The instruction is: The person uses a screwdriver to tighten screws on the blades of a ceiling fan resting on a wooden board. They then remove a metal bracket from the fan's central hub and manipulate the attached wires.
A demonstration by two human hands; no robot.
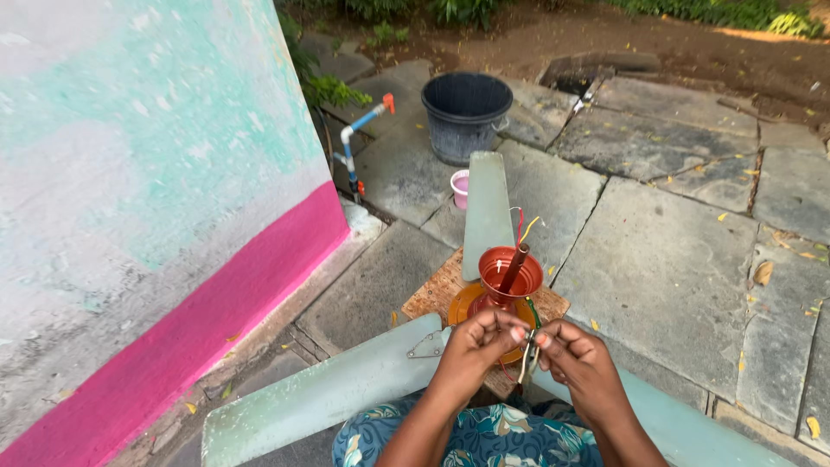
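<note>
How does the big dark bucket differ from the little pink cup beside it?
The bucket is dark grey and wide; the pink cup is pale pink and far smaller. The bucket stands farther from the person, while the cup sits nearer, beside the tip of a pale green fan blade. Both stand upright, open-topped, on the stone paving.

three fan blades [487,212], one black bucket [466,115], one pink cup [460,188], two hands [529,350]
</note>
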